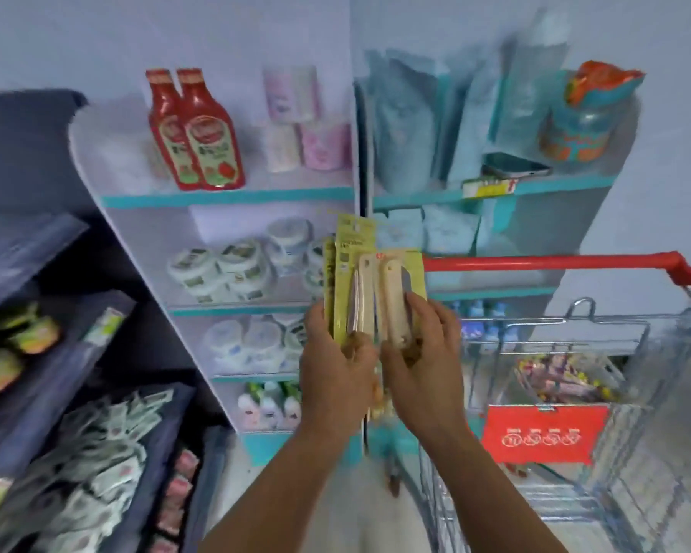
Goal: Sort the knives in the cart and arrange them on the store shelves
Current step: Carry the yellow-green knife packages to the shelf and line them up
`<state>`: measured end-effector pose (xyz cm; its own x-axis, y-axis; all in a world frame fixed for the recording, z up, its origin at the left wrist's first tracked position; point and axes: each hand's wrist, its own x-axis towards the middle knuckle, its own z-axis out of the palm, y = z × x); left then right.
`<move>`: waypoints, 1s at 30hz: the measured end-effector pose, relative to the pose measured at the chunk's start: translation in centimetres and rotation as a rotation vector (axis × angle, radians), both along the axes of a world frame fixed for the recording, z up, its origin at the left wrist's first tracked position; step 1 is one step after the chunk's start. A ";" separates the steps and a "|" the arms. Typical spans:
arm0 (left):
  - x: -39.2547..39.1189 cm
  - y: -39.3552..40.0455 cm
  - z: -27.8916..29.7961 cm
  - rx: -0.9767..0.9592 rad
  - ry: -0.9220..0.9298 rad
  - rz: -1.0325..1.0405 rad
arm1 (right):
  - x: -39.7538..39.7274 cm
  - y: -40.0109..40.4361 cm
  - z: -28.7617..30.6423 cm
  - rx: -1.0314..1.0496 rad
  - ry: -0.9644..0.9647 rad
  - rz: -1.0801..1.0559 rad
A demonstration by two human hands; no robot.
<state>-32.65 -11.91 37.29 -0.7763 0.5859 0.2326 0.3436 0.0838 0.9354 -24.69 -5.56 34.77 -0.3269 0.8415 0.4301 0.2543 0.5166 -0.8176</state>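
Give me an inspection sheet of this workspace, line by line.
Surface: white shelves with teal edges, stocked.
Job's things: carded knife packs, held upright in front of the shelves; shopping cart at right, more goods inside.
Clutter: ketchup bottles, white tubs, pale blue pouches, a phone on the top shelf.
Hands: left hand grips the rear packs; right hand holds the front pack.
Cables: nothing seen.
Surroundings: dark bins of packets at left.
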 end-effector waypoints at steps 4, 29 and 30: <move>-7.2 -4.4 2.8 0.074 0.019 0.110 | -8.0 -3.1 2.7 0.045 0.026 0.153; -34.6 -24.3 11.9 -0.060 0.183 0.849 | -42.5 -20.7 12.8 0.188 -0.041 0.972; -35.6 -24.4 11.9 -0.082 0.161 0.888 | -43.7 -20.8 12.7 0.181 -0.067 0.998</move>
